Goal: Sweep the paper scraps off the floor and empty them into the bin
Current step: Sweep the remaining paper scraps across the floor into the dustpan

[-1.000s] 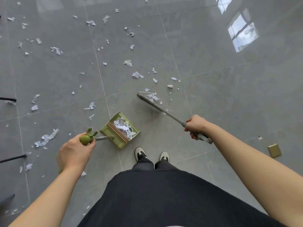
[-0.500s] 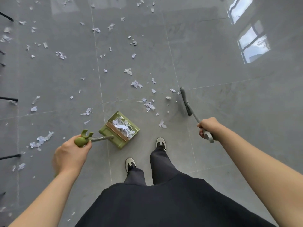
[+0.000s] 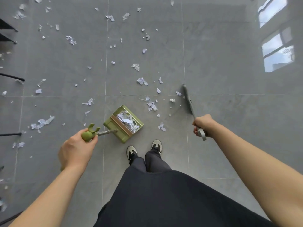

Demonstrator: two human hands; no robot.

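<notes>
**Broom and dustpan held over a scrap-strewn floor**

While the left hand (image 3: 77, 148) was clenched round the green knob at the top of the dustpan handle (image 3: 105, 132), the right hand (image 3: 203, 124) was wrapped round the upper end of the broom (image 3: 190, 104), with the grey loop of the stick showing below the fist. From the left grip the thin handle was seen running forward and right to the dustpan (image 3: 123, 124), a green box set on the floor (image 3: 221, 79) just ahead of the shoes (image 3: 144, 150). White scraps were piled inside the pan behind its comb-like edge. From the right grip the broom stick was seen slanting forward and slightly left, its narrow head resting at or just above a tile joint; contact with the floor could not be told.

Between the broom head and the dustpan a loose cluster of paper scraps (image 3: 151, 105) was lying on the grey tiles, with one larger piece just right of the pan. More scraps were scattered farther ahead and well off to the left, some crumpled, some only flecks. Along the left edge, thin black furniture legs (image 3: 12, 77) were visible. At the upper right, a bright window reflection (image 3: 277, 54) was caught on the glossy tiles. Black clothing filled the lower middle of the view. No bin was in view.
</notes>
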